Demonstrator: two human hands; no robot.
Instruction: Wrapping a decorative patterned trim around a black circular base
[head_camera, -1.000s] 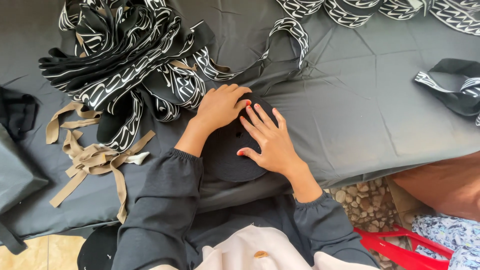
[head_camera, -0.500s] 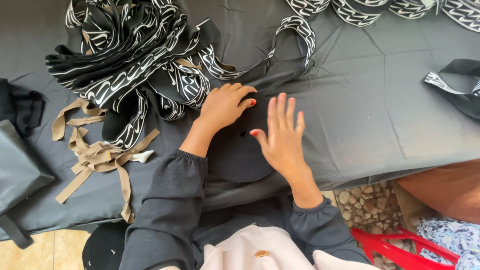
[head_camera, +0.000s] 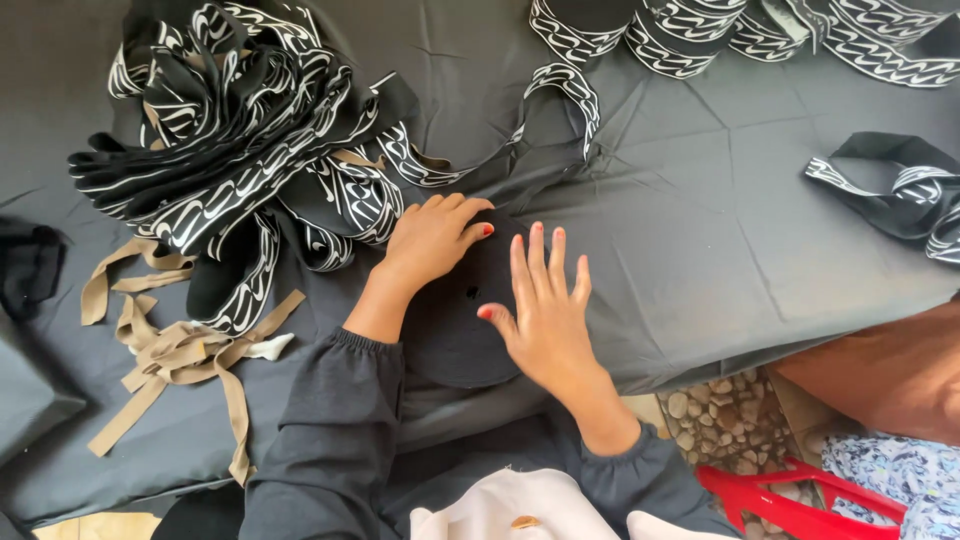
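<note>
A dark grey cloth (head_camera: 700, 250) covers the whole table, creased toward the near edge, with pebbled floor (head_camera: 715, 420) and a red plastic piece (head_camera: 790, 500) showing below at the near right. On the cloth near the middle lies a round black fabric piece (head_camera: 455, 325). The left hand (head_camera: 432, 240) rests on its far edge, fingers together and curled down onto it; the right hand (head_camera: 548, 318) lies flat on its right side, fingers spread apart. A heap of black bands with white pattern (head_camera: 240, 150) sits far left (more bands (head_camera: 700, 30) along the far edge), and tan strips (head_camera: 170, 350) trail at the near left.
</note>
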